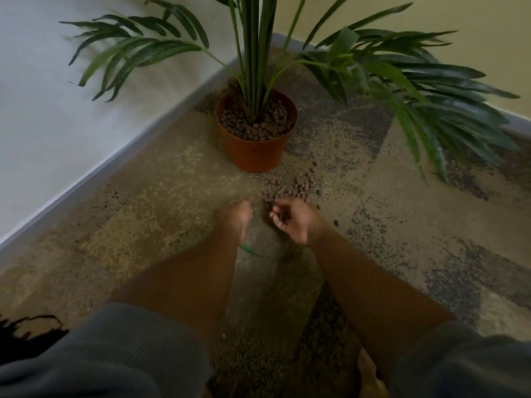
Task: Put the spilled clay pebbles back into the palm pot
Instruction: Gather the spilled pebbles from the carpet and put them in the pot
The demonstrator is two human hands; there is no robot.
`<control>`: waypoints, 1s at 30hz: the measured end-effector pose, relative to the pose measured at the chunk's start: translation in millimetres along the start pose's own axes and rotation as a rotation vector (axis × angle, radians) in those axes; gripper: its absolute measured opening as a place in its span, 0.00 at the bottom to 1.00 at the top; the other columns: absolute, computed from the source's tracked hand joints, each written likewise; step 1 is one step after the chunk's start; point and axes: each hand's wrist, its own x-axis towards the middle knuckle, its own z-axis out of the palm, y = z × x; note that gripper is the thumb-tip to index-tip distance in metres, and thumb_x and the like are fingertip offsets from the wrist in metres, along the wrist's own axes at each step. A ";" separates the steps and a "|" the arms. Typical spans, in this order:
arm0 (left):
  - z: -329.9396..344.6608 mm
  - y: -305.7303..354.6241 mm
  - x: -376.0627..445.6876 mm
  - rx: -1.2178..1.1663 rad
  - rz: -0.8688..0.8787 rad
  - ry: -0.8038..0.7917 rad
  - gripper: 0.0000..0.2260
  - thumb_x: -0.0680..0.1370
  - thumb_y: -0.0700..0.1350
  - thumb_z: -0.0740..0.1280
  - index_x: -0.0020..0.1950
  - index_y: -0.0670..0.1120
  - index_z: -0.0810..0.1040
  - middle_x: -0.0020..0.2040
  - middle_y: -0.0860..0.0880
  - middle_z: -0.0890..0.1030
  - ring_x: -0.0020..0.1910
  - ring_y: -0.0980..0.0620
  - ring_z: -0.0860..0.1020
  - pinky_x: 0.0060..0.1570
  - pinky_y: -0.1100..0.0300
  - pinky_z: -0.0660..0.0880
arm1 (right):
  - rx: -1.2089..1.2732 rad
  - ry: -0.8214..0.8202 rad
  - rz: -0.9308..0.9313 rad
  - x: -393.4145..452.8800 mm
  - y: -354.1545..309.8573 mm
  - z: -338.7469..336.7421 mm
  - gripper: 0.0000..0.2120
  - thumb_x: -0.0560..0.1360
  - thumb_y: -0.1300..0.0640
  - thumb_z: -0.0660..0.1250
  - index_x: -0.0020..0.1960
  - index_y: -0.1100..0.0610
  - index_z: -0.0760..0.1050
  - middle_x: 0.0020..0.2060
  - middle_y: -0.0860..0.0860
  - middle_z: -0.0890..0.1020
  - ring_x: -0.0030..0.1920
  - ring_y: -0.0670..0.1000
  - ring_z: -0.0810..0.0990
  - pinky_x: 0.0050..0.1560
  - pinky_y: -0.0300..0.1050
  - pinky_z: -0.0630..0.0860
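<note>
An orange palm pot [253, 152] stands on the carpet in the room's corner, filled with brown clay pebbles [258, 124] round the green stems. A heap of spilled pebbles [290, 189] lies on the carpet just in front of the pot, to its right. My left hand [238, 215] rests edge-down on the carpet left of the heap, fingers straight. At the near edge of the heap, my right hand [291, 219] is cupped with its fingers curled round a few pebbles. One stray pebble [335, 223] lies to the right.
White wall [43, 110] with a grey skirting runs along the left; a yellowish wall [474, 38] closes the back right. Palm fronds [431, 104] spread low over the carpet on the right. A small green leaf scrap [248, 249] lies between my forearms.
</note>
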 end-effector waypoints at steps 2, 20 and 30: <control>0.9 1.0 7.2 0.113 0.091 0.102 0.07 0.78 0.43 0.66 0.52 0.50 0.83 0.42 0.55 0.81 0.35 0.56 0.76 0.31 0.66 0.73 | -0.130 0.077 -0.012 6.7 1.2 1.8 0.11 0.77 0.62 0.67 0.58 0.64 0.78 0.41 0.54 0.78 0.38 0.48 0.76 0.37 0.39 0.77; 21.5 10.2 18.0 0.529 0.194 0.156 0.09 0.78 0.42 0.67 0.56 0.46 0.82 0.59 0.44 0.82 0.56 0.44 0.79 0.55 0.57 0.75 | -0.015 0.135 0.030 14.8 4.7 -5.5 0.06 0.78 0.63 0.64 0.53 0.64 0.78 0.46 0.58 0.81 0.45 0.52 0.81 0.39 0.40 0.81; 20.7 49.8 -2.2 -0.143 -0.115 -0.068 0.18 0.83 0.40 0.55 0.72 0.47 0.69 0.62 0.46 0.77 0.52 0.56 0.78 0.60 0.62 0.75 | 0.363 -0.007 -0.029 -2.6 -35.9 23.3 0.09 0.82 0.61 0.56 0.53 0.66 0.72 0.56 0.63 0.77 0.62 0.59 0.77 0.54 0.47 0.80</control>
